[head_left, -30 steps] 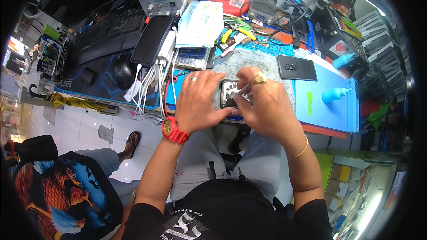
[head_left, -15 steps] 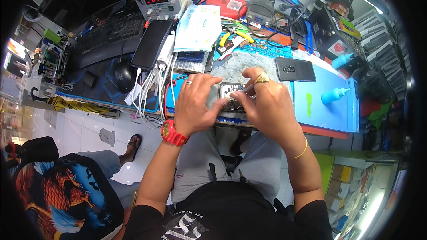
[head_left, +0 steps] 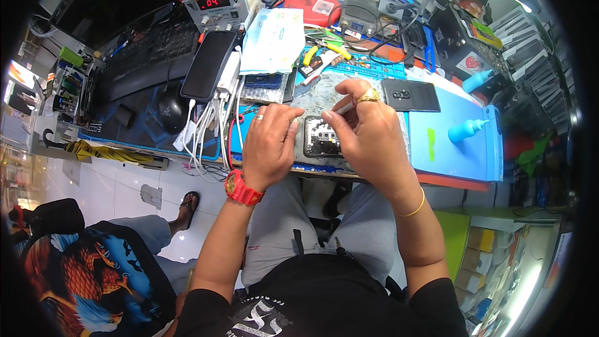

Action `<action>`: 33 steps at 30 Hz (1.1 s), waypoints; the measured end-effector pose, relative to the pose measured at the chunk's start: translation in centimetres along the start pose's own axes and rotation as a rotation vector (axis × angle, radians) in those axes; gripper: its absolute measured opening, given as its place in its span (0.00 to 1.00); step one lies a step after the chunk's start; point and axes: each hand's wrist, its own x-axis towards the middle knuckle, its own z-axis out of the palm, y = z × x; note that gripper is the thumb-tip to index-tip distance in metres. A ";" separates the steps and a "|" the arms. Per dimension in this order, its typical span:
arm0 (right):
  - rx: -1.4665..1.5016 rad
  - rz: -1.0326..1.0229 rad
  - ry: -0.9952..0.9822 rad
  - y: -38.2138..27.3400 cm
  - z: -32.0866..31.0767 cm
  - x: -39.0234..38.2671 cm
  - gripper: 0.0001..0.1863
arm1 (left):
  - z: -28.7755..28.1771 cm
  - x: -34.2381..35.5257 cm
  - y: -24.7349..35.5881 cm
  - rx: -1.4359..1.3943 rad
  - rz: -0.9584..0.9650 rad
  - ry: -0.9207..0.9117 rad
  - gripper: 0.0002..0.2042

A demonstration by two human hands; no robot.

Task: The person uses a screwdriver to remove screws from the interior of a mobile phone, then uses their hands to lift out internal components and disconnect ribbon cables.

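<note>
An opened smartphone (head_left: pixel 322 138) lies on the worn grey work mat, its black-and-silver innards exposed. My left hand (head_left: pixel 269 140), with a red watch on the wrist, rests just left of it. Its fingers are loosely bent, the thumb is apart from the phone, and nothing shows in its grasp. Over the phone's right side, my right hand (head_left: pixel 372 131) is closed on a slim light-coloured tool (head_left: pixel 345 109) between thumb and fingers. Most of that tool is hidden, so I cannot tell its kind. The right hand covers the phone's right end.
Right of the mat lie a dark phone (head_left: pixel 412 96) and a blue pad with a light-blue squeeze bottle (head_left: pixel 467 130). White cables (head_left: pixel 209 122) hang over the desk edge at left. Yellow-handled pliers (head_left: pixel 312 55) and a power supply (head_left: pixel 215 1) stand farther back. Someone sits at lower left.
My left thumb has drawn back left, off the phone. My right hand has lifted away with its tool, leaving more of the phone's inside in view.
</note>
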 end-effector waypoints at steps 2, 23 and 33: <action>-0.005 0.022 -0.024 -0.4 -0.1 -0.3 0.18 | 0.1 -0.1 -0.2 0.007 -0.009 0.017 0.11; 0.016 0.079 -0.044 0.2 -0.8 -1.9 0.18 | 0.3 -0.1 -0.1 0.045 -0.007 0.033 0.12; 0.109 0.064 0.079 0.1 0.0 -0.2 0.18 | -0.4 0.1 0.6 -0.016 0.053 -0.009 0.15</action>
